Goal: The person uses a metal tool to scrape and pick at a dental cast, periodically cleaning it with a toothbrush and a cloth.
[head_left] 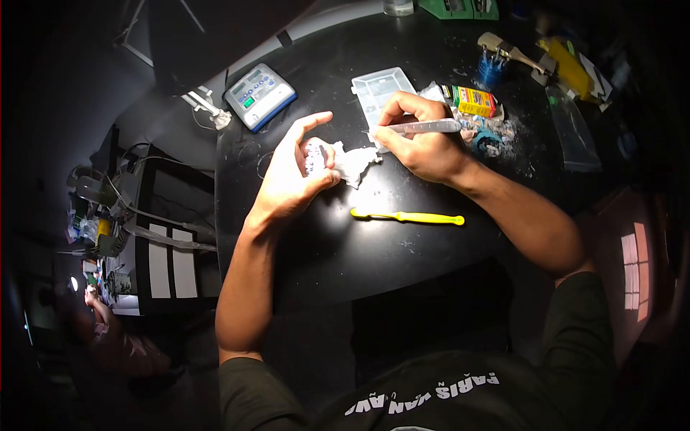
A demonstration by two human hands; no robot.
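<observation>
My left hand (291, 169) is closed around a small white sculpted piece (351, 164) with an uneven, jagged outline. Its index finger stretches out past the piece, and a dark-and-white patterned part (314, 158) shows inside the grip. My right hand (430, 144) pinches a slim pen-like tool (435, 127) with a translucent grey shaft; its tip is too small to make out. That tool is held just right of the white piece, apart from it. On the black table below both hands lies a yellow-handled tool (410, 216), resembling a toothbrush.
A clear plastic case (381, 85) is behind my right hand. A device with a display (259, 97) stands at the back left. To the right are a yellow-red box (474, 101), white debris (510, 136), a blue cup (491, 70) and a plastic bag (573, 136). Another person (122, 341) sits far left.
</observation>
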